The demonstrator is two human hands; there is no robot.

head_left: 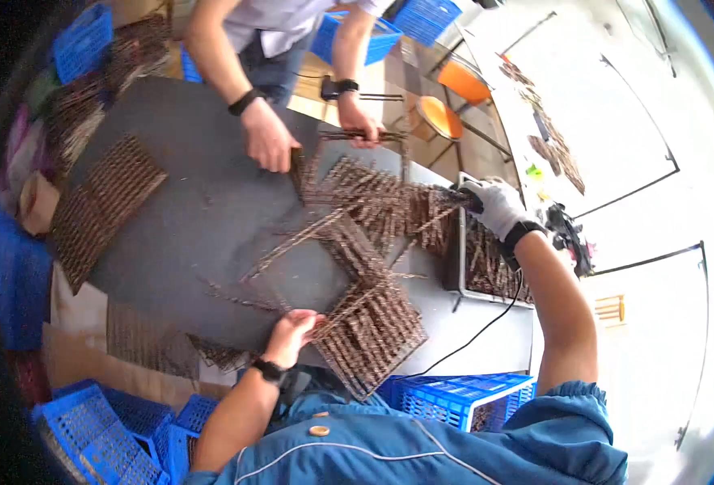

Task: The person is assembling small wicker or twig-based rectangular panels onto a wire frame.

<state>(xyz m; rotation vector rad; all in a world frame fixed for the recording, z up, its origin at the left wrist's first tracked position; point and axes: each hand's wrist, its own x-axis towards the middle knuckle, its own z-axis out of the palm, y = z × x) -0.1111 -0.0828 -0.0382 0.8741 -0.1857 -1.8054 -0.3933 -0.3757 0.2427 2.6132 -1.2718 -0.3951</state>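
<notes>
My bare left hand [292, 333], with a dark band on the wrist, pinches the near edge of a brown slatted panel [377, 327] that tilts over the table's front edge. My right hand [494, 208], in a white glove, is closed around something dark that I cannot make out, above the end of a metal-rimmed tray [456, 271]. Brown strips fill the tray. Between my hands lies a heap of brown slatted pieces [369, 202], with loose strips [292, 242] across it.
Across the grey table [211, 218], another person's hands [272, 141] hold brown frame pieces. A flat slatted panel [106, 206] lies at the left. Blue crates [454, 400] stand by my body and at lower left. A black cable [470, 343] hangs from the tray side. Orange stools [439, 117] stand beyond.
</notes>
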